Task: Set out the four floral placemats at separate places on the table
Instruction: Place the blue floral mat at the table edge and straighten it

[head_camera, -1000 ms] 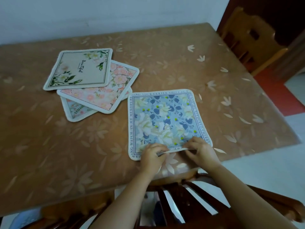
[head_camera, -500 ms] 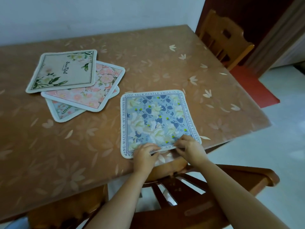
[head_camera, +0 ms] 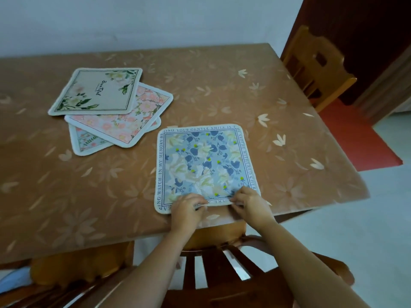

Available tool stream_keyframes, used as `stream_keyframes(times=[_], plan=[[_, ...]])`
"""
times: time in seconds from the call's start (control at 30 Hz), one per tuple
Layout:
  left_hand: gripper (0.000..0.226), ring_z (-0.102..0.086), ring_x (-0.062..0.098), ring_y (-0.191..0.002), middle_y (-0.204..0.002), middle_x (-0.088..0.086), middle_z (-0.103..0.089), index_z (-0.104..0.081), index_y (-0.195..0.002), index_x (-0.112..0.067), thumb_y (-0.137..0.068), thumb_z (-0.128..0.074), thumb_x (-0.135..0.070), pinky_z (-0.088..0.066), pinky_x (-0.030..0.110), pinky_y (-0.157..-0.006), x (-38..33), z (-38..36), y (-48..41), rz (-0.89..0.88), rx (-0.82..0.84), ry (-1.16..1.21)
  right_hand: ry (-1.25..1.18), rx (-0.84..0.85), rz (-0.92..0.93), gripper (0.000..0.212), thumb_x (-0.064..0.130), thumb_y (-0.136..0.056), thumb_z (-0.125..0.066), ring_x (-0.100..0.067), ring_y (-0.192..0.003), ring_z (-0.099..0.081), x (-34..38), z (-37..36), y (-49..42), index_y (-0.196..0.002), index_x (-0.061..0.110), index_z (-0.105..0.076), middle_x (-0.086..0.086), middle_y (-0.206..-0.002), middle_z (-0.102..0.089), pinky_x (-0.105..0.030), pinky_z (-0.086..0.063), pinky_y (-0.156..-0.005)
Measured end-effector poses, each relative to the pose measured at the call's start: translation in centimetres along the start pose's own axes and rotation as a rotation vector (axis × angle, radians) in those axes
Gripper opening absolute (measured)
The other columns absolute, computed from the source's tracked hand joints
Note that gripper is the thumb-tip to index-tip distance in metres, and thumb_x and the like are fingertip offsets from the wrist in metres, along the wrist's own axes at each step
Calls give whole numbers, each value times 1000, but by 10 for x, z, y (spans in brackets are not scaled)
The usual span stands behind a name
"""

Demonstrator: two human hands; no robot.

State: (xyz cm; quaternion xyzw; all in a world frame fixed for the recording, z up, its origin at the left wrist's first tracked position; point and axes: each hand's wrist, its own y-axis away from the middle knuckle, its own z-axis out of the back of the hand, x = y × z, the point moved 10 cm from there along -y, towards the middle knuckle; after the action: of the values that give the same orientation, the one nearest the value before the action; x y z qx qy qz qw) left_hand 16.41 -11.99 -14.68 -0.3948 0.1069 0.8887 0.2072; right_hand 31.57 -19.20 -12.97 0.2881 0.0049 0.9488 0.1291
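Pinching the lower hem of the blue placemat (head_camera: 204, 165), low centre of the frame, the left hand (head_camera: 186, 207) and right hand (head_camera: 249, 202) curl their fingers onto it as it lies flat on the table (head_camera: 222, 85). That hem sits close to the table's lower edge, so a careless tug might drag it off; the other three placemats (head_camera: 138, 121) lie overlapped at upper left

Blue placemat (head_camera: 204, 165): woven cloth weave, matt, pinched in the fingers (head_camera: 241, 196).
Table cover (head_camera: 289, 130): smooth plastic-looking sheet, soft sheen, under the fingers.
Chair (head_camera: 213, 238): varnished wood, glossy, nearer than the fingers.
Stacked placemats (head_camera: 97, 92): matt, beyond the fingers, leftward.
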Motion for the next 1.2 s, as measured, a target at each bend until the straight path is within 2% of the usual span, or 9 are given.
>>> stream_keyframes(times=[0.13,0.3,0.43,0.6,0.77,0.9,1.1,1.2], plan=[[16,-58,18,-92,-95,-2,-70,-73,-79,-18,-69,-75,-6,-38,26,-84,2,-2,8,71,-60,-54,37,99,29,11,15,-82,-62,-27,-95,-56,-19,-1,-1,-89,7,-65,-11,-99,-60,-33,-44,-67],[15,-58,25,-95,-97,5,-69,-71,-75,-11,-69,-69,3,-44,37,-85,-13,-10,16,56,-63,-138,-5,140,61,15,15,-83,-62,-25,-99,-55,-36,14,-6,-96,9,-64,-10,-104,-61,-28,-41,-73],[15,-57,21,-99,-99,4,-68,-70,-81,-11,-74,-64,2,-41,30,-86,-12,-10,17,68,-41,-176,-16,162,79,17,14,-82,-63,-24,-96,-56,-46,21,-10,-98,8,-64,-11,-103,-61,-20,-33,-67],[13,-56,23,-96,-97,5,-67,-68,-84,-10,-74,-68,-3,-41,29,-83,3,7,14,87,-48,-199,-17,150,73,20,19,-83,-63,-23,-99,-53,-43,19,-19,-100,9,-61,-10,-105,-59,-26,-41,-73],[24,-53,26,-96,-100,10,-59,-66,-92,-10,-70,-74,-15,-38,31,-83,16,11,3,35,119,-286,-54,149,125,25,19,-79,-65,-23,-101,-50,-3,-4,-29,-102,11,-60,-9,-104,-55,-23,-37,-75],[36,-46,20,-104,-106,6,-54,-62,-101,-14,-70,-75,-26,-36,32,-89,24,16,-3,-15,188,-312,-22,168,156,38,25,-75,-70,-25,-108,-46,24,-26,-35,-110,13,-58,-9,-111,-53,-38,-43,-86],[38,-49,25,-102,-104,9,-56,-62,-102,-9,-71,-73,-30,-40,39,-89,22,17,-3,-203,214,-326,101,144,200,53,34,-67,-75,-26,-117,-40,35,-45,-27,-113,16,-56,-7,-125,-50,-40,-42,-87],[36,-52,27,-99,-100,12,-58,-65,-99,-7,-70,-75,-27,-41,41,-87,23,20,-4,-220,187,-307,91,115,196,50,30,-68,-75,-30,-118,-42,34,-44,-26,-112,13,-57,-11,-125,-51,-46,-43,-90]])
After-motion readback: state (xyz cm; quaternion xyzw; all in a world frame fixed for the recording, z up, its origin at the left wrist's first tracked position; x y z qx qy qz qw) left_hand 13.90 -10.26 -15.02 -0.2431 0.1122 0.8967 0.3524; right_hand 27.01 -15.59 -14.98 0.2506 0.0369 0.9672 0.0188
